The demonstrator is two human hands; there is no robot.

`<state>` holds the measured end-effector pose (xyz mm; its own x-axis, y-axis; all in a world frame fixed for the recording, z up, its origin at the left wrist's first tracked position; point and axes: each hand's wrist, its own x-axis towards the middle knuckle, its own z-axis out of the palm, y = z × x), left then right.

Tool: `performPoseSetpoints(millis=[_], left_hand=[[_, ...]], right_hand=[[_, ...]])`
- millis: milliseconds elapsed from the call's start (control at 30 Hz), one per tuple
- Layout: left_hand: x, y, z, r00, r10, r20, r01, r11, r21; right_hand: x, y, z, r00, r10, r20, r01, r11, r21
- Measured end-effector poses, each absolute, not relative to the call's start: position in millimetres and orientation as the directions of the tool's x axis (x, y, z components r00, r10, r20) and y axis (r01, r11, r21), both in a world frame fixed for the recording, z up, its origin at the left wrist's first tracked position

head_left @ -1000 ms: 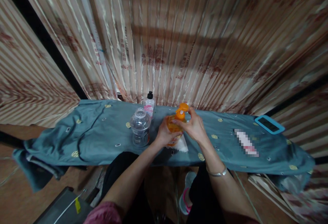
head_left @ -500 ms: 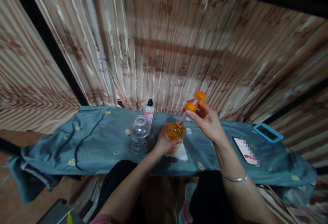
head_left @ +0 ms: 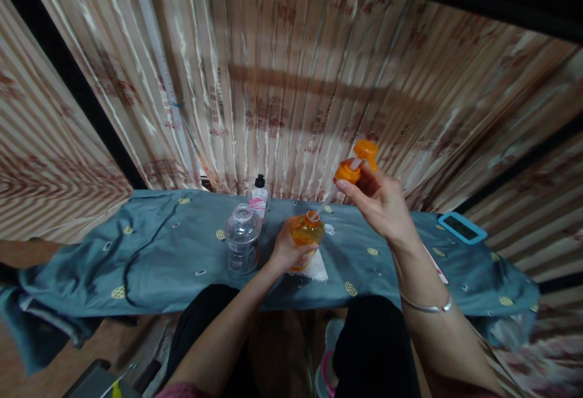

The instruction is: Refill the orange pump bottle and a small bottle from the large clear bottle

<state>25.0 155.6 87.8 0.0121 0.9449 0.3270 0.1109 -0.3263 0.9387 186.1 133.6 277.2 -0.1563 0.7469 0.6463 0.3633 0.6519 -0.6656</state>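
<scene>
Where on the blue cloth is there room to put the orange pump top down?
The widest bare stretch of the blue cloth lies left of the clear bottle. A smaller patch lies between the orange bottle and the blue-cased device. It is crowded around both bottles, the small black-capped bottle and the left hand.

Three bottles: orange (head_left: 304,235), clear (head_left: 242,237), small black-capped (head_left: 259,195); one pump (head_left: 356,164).
</scene>
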Motion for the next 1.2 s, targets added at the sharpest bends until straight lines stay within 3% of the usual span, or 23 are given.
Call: performPoseSetpoints(millis=[333, 733, 900, 1067, 1200], left_hand=[[25.9, 156.9, 84.7, 0.018, 0.947, 0.321, 0.114, -0.321, 0.940], [26.7, 155.4, 88.8, 0.002, 0.939, 0.343, 0.125, -0.341, 0.932], [26.5, 155.4, 88.9, 0.018, 0.946, 0.323, 0.138, -0.323, 0.936], [26.5, 154.5, 87.5, 0.026, 0.944, 0.329, 0.085, -0.330, 0.940], [26.2, 152.8, 88.1, 0.014, 0.948, 0.317, 0.056, -0.318, 0.947]], right_hand=[[200.2, 132.4, 274.0, 0.025, 0.746, 0.665, 0.268, 0.636, -0.724], [197.1, 125.2, 277.1, 0.027, 0.769, 0.638, 0.215, 0.619, -0.755], [209.4, 127.7, 269.4, 0.130, 0.788, 0.601, 0.120, 0.589, -0.799], [248.9, 110.4, 265.8, 0.338, 0.758, 0.558, -0.038, 0.604, -0.796], [292.1, 99.9, 253.1, 0.490, 0.745, 0.452, -0.151, 0.583, -0.798]])
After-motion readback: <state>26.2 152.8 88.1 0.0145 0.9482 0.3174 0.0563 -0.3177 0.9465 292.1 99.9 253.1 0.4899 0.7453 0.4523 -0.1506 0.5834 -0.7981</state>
